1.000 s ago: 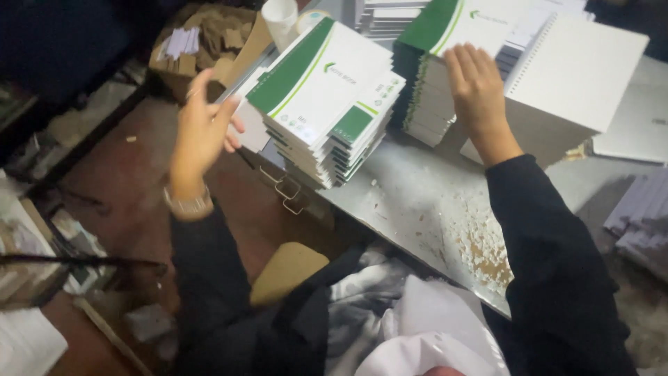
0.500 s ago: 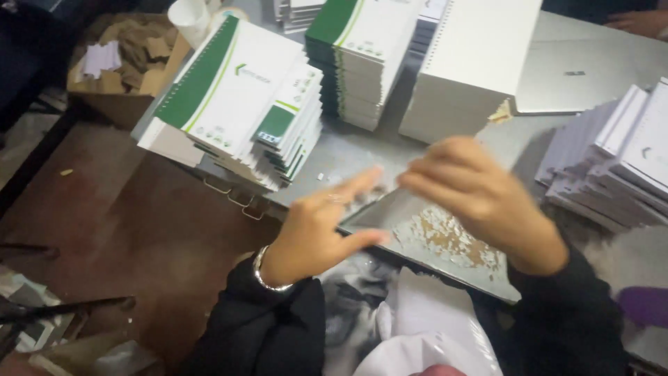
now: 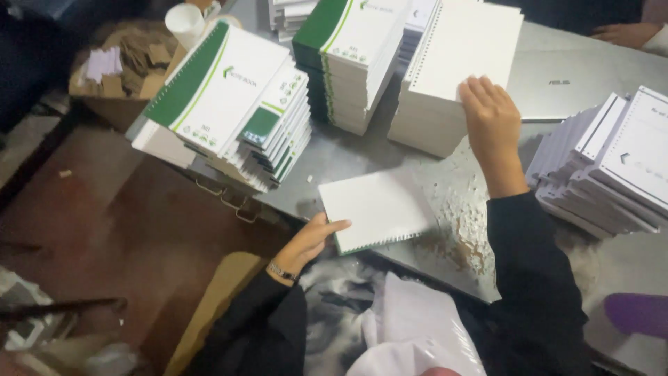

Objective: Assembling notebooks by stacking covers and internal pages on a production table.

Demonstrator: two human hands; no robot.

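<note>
A person in dark sleeves works at a grey metal bench (image 3: 348, 157) crowded with notebooks. The left hand (image 3: 314, 240) grips the left edge of a single white notebook (image 3: 379, 209) lying flat near the bench's front edge, fingers curled together on its corner and thumb across the top. The notebook sits back cover up, its punched binding edge facing the front edge and its long axis running roughly left to right, tilted slightly. The right hand (image 3: 492, 125) rests fingers together, flat on the front corner of a plain white stack (image 3: 456, 76) toward the back edge. Finished green-covered piles (image 3: 233, 104) stand at the left corner and centre back (image 3: 351, 52); more white-backed stacks (image 3: 612, 167) wait at the right. Judging by the piles, much is assembled, much remains. Paper chaff (image 3: 463, 226) litters the bench.
</note>
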